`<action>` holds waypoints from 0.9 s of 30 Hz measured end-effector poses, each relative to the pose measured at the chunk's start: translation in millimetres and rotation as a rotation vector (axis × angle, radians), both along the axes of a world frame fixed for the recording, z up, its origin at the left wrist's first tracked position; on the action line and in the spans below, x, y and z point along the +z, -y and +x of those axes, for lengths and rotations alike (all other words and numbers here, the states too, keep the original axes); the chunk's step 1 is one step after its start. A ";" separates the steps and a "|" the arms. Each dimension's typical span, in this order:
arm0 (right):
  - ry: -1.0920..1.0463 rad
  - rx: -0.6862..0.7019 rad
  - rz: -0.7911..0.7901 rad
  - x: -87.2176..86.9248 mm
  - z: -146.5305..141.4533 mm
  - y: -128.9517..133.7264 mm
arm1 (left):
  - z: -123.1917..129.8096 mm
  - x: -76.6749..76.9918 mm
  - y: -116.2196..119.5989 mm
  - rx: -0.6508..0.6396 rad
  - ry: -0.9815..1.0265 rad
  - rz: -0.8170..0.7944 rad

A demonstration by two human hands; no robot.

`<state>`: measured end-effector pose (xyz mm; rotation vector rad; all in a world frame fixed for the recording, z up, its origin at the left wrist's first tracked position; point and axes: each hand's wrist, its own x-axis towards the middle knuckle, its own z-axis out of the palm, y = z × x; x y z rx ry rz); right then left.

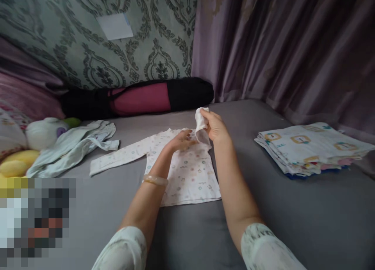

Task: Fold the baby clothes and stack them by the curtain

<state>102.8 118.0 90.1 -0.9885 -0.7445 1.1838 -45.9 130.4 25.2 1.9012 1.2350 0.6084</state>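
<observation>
A small white long-sleeved shirt (190,176) with a tiny print lies spread on the grey bed sheet, its hem towards me. One sleeve stretches out flat to the left. My right hand (215,123) pinches the other sleeve near its end and holds it raised above the shirt's upper right side. My left hand (183,140) rests on the chest of the shirt below the collar, fingers stretched out and pointing right. A pale bangle circles my left wrist.
To the right lies a stack of folded printed cloths (304,145). Crumpled pale clothes (73,145) and a plush toy (45,133) are at the left. A long black and pink bag (140,98) lies along the patterned wall. Purple curtains (249,47) hang at the back right.
</observation>
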 end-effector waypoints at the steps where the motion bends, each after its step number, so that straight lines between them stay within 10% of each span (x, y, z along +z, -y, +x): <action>1: 0.048 0.016 -0.007 -1.6 -5.1 -0.5 | -11.3 1.4 5.2 0.102 0.086 -0.090; 7: 0.525 0.173 0.154 -24.2 -47.2 5.8 | -60.9 3.4 22.8 0.529 0.622 -0.421; 13: 0.831 0.597 0.219 -45.1 -60.6 13.5 | -66.7 -5.5 20.9 0.581 0.662 -0.456; 22: 0.856 -0.050 -0.028 -59.3 22.9 -18.2 | -71.3 4.4 27.3 0.717 0.285 -0.270; 27: 1.259 -0.021 -0.187 -65.2 17.7 -11.6 | -79.1 5.4 30.2 0.709 0.178 -0.265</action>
